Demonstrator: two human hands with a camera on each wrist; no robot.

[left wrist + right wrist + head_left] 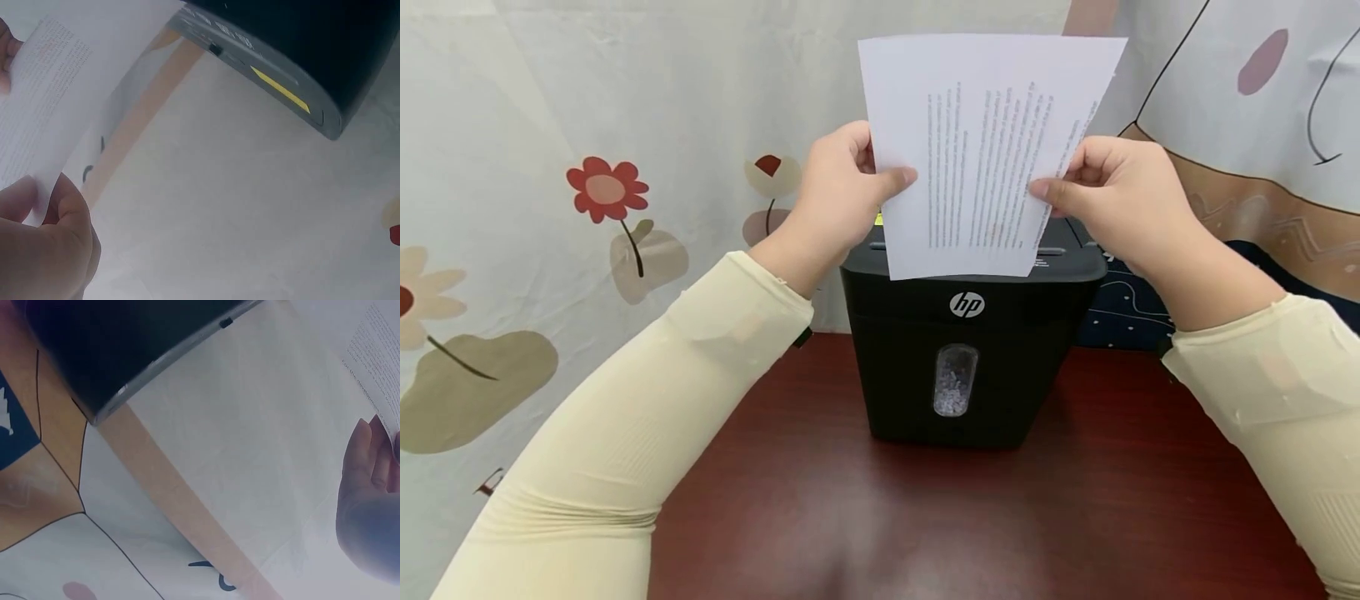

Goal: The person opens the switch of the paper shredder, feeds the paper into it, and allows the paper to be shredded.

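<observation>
A white sheet of paper (970, 167) with printed lines of text is held upright over the front of a black HP paper shredder (910, 358). My left hand (842, 183) pinches its left edge, thumb on the printed face and fingers behind. On the opposite edge my right hand (1127, 187) pinches it the same way. The sheet's lower edge overlaps the shredder's top in the head view and hides much of it. In the left wrist view the paper (94, 81) slants beside the shredder's top, where a yellow label (281, 89) shows.
The shredder stands on a dark red wooden table (925, 517), and paper scraps (952, 396) show through its front window. Behind it hangs a light cloth (715, 100) printed with flowers. A dark blue patterned area (1127, 312) lies behind at the right.
</observation>
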